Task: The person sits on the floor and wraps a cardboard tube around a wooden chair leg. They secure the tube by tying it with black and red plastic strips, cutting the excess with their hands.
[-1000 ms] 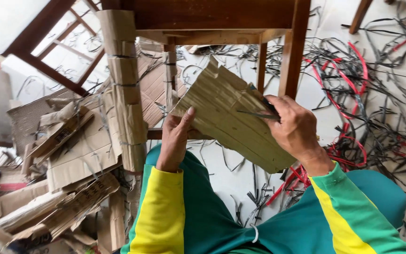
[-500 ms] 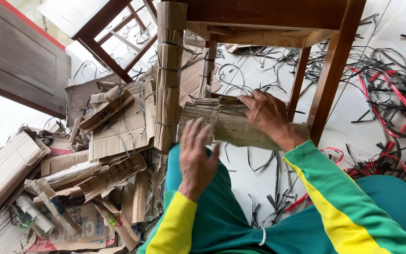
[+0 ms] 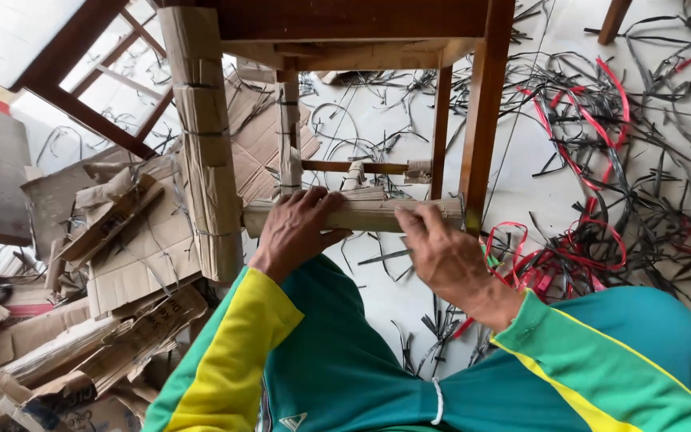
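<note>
A: What's on my feed, biggest first?

B: I've got a wooden chair (image 3: 485, 96), one leg wrapped in cardboard (image 3: 201, 136), and a heap of cardboard scraps (image 3: 113, 264) on the left. Low between the front legs is a cardboard-wrapped rung (image 3: 361, 214). Left hand (image 3: 296, 228) is clamped around it, right hand (image 3: 441, 252) presses fingers on its top.

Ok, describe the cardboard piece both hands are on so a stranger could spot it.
Find the wooden chair and its cardboard-wrapped front leg. The cardboard wrap lies crosswise between the front legs, under the left hand and right hand. It alone is horizontal; the other wrapped parts stand upright.
</note>
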